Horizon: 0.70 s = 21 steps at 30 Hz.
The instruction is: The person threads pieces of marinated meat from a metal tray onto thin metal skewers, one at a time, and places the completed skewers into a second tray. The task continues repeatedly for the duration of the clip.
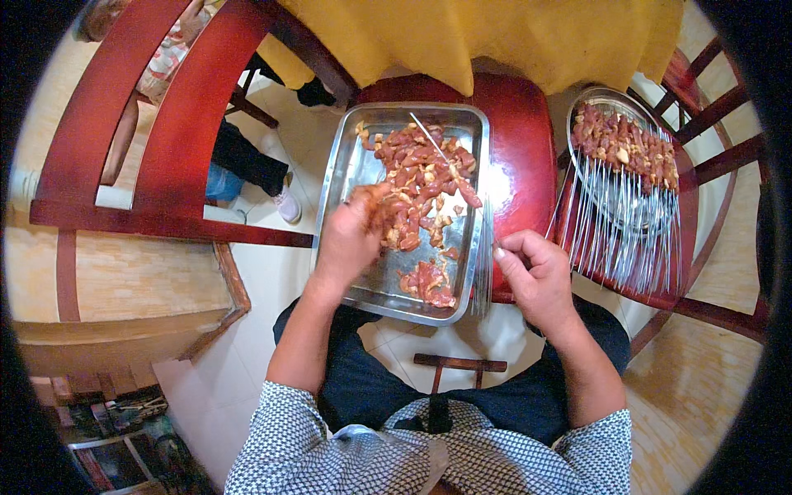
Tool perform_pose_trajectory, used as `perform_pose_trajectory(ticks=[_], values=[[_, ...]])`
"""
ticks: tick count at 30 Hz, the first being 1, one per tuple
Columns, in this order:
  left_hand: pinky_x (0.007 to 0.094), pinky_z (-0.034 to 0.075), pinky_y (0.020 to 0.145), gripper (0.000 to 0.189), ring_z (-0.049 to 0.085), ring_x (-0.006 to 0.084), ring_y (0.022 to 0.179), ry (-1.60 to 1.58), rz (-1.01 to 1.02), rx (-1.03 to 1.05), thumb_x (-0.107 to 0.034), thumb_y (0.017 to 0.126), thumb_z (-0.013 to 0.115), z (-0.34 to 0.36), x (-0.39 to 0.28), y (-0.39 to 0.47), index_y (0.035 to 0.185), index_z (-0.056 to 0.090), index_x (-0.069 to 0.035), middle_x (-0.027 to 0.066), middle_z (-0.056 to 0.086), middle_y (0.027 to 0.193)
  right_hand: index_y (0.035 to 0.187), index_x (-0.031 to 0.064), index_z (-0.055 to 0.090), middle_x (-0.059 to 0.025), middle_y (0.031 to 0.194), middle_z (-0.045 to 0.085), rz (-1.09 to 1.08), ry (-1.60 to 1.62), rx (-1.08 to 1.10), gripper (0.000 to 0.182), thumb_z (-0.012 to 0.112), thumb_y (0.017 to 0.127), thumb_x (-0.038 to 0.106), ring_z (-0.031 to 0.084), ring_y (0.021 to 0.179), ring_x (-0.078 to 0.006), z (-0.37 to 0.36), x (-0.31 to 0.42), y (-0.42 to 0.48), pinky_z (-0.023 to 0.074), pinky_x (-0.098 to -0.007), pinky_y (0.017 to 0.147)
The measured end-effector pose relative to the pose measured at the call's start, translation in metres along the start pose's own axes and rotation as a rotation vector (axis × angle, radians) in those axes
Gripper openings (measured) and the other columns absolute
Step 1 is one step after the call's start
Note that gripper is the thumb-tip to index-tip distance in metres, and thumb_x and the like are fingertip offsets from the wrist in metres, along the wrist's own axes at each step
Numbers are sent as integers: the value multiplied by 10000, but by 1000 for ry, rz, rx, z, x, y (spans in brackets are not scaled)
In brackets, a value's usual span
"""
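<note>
My left hand (361,230) is over the left side of a rectangular metal tray (350,294), its blurred fingers at the pile of raw marinated meat pieces (411,167). Whether they grip a piece cannot be told. One metal skewer (428,136) lies slanting across the pile, with meat on its lower end. A smaller clump of meat (430,283) lies near the tray's front. To the right of the tray, my right hand (532,272) has thumb and forefinger pinched at the upper part of thin metal skewers (484,272); what exactly they hold is unclear.
The tray rests on a red wooden chair seat (526,136). On another red chair (671,266) at the right, a round metal platter (578,102) carries several loaded meat skewers (625,145), their bare ends overhanging. A yellow cloth (402,37) hangs ahead. Another person's leg (253,154) shows at left, beyond a red chair back (179,124).
</note>
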<state>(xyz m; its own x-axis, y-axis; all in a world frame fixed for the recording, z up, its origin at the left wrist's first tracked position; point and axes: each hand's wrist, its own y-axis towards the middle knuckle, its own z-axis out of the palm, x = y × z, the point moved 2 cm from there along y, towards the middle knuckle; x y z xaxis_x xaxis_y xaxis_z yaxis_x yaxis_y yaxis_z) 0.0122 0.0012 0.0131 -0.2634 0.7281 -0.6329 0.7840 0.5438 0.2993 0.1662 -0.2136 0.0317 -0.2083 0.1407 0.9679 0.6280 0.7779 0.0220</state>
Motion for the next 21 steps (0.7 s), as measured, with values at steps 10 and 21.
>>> perform_pose_trajectory(ticks=[10, 21], values=[[427, 489, 736, 166, 601, 369, 847, 605, 150, 378, -36, 662, 654, 22, 83, 133, 828, 645, -34, 202, 626, 875, 813, -18, 607, -126, 679, 604, -62, 8, -21, 90, 620, 811, 72, 584, 596, -171, 0, -5, 6, 460, -294, 561], [426, 480, 682, 145, 603, 397, 808, 534, -98, 499, -98, 667, 620, 14, 79, 129, 763, 610, 9, 242, 622, 859, 805, -17, 612, -160, 704, 624, -85, -35, -27, 107, 615, 806, 89, 628, 637, -240, -10, -4, 5, 477, -334, 580]])
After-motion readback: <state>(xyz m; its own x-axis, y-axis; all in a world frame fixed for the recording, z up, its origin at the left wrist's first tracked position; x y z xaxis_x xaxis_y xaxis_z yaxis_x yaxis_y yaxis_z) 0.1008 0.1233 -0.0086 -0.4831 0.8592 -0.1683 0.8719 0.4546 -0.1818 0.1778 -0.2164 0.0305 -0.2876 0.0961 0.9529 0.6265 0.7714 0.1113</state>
